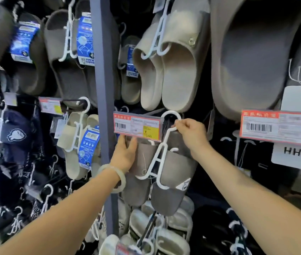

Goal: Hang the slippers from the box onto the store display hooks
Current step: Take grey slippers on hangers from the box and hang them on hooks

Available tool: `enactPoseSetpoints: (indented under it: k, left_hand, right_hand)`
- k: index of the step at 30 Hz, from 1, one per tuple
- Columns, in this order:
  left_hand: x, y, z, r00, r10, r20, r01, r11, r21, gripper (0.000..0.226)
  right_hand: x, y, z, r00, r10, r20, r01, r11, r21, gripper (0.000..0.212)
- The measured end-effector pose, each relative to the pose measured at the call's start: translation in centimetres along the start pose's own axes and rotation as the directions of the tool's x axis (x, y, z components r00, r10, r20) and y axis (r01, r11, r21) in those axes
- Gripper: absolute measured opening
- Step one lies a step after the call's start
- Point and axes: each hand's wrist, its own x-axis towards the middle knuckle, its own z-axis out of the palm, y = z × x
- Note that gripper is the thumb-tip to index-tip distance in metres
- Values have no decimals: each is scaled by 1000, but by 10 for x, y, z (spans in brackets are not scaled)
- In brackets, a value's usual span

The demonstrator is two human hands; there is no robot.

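Observation:
A pair of grey-brown slippers (171, 173) hangs on a white plastic hanger (158, 159) in the middle of the display wall. The hanger's round loop (171, 116) sits around a dark display hook just right of a red price tag (136, 127). My right hand (190, 133) pinches the hanger's neck right below the loop. My left hand (125, 153), with a pale bangle on its wrist, holds the left slipper's side, thumb on its front. No box is in view.
Beige slippers (164, 70) hang right above, large grey ones (252, 52) at upper right. A grey upright post (103, 89) divides the wall. Dark navy slippers (15, 135) fill the left side, pale slippers (164, 232) hang below. Another price tag (278, 126) sticks out at right.

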Motion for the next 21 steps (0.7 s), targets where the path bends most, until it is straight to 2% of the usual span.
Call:
enactPoseSetpoints:
  k: [3,8,14,21]
  left_hand:
    - [-5,2,3,997,47,-60,-47,999,-3,40]
    - [-2,-6,0,993,79,-83,-75,996,48,42]
    - [-4,-11,9,984,112,-136,-106,993,49,41]
    - [-2,-17,18,952,174,-251,-157,984,87,40]
  right_hand:
    - [-8,-2,3,997,-52,-62,50,998,-37,23]
    - [-16,-7,10,994,-68,-88,66,998,-19,19]
    - [-3,-9,-1,997,-45,68,44,999,21,20]
    - [0,-3,-6,991,-109,82,105,993,57,13]
